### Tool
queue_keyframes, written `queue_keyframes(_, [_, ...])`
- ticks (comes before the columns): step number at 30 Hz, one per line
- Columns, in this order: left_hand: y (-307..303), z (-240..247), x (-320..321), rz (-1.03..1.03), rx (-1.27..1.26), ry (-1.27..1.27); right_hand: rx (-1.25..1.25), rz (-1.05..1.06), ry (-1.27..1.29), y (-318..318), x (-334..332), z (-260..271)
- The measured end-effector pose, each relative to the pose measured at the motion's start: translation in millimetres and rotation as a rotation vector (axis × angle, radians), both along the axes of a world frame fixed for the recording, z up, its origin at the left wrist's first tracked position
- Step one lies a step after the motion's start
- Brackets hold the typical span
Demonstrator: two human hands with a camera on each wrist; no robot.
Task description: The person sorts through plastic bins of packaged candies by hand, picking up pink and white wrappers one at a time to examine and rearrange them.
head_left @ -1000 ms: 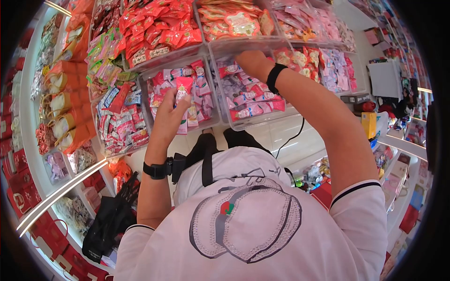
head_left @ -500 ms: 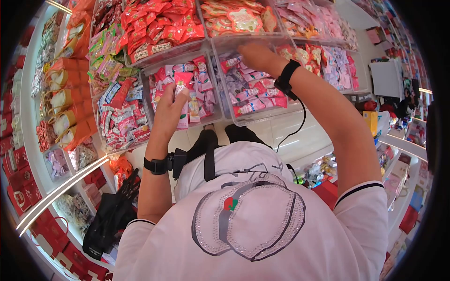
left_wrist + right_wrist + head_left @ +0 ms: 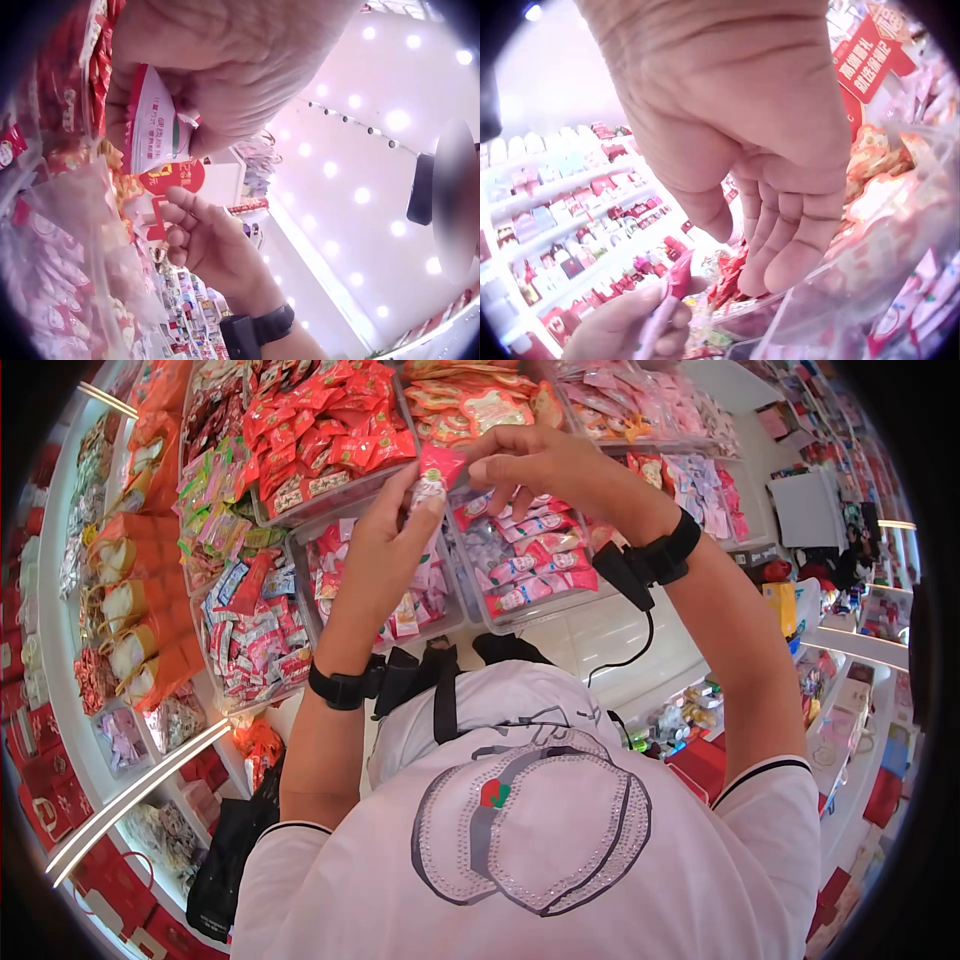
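My left hand (image 3: 378, 565) pinches a pink and white candy packet (image 3: 433, 475) between thumb and fingers, above the clear bins. Printed lettering shows on this packet (image 3: 156, 124) in the left wrist view. Just right of it hovers my right hand (image 3: 575, 472), its fingers loosely bent and nothing between them; the right wrist view shows the bare palm and fingers. Below the right hand, pink and white packets (image 3: 540, 565) lie in rows in a clear plastic bin (image 3: 505, 626). Similar loose packets (image 3: 430, 582) fill the bin under my left hand.
Behind stand bins of red packets (image 3: 330, 420) and orange-patterned packets (image 3: 490, 410). To the left are mixed candies (image 3: 255, 645) and orange gift bags (image 3: 150, 600) on a shelf. A black cable (image 3: 630, 660) hangs from my right wrist strap.
My right hand has come up out of the right bin, holding nothing. The left hand, with its packet, has moved up and rightward, close to the right hand.
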State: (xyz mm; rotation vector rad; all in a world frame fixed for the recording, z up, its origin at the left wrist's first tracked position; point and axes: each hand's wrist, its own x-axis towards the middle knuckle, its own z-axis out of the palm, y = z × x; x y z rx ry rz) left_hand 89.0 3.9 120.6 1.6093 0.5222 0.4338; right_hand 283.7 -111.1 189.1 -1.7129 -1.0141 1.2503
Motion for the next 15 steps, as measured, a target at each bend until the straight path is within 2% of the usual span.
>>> queue_keyframes(3, [-6,4,18,-0.129,0.044,0.02,0.001,-0.058,0.149,-4,0,-4])
queue_keyframes(7, [-7,-7,32,-0.133,0.117,-0.005,-0.002,-0.14,0.298,-9,26,-41])
queue_keyframes(10, [-3,-14,28,-0.112,0.074,0.043,0.024,-0.303,0.401,-14,40,-49])
queue_keyframes(13, [7,-23,11,-0.063,-0.008,0.104,0.045,-0.4,0.345,-20,51,-56])
queue_keyframes(15, [13,-28,-9,-0.007,-0.059,0.113,0.015,-0.386,0.063,-19,55,-51])
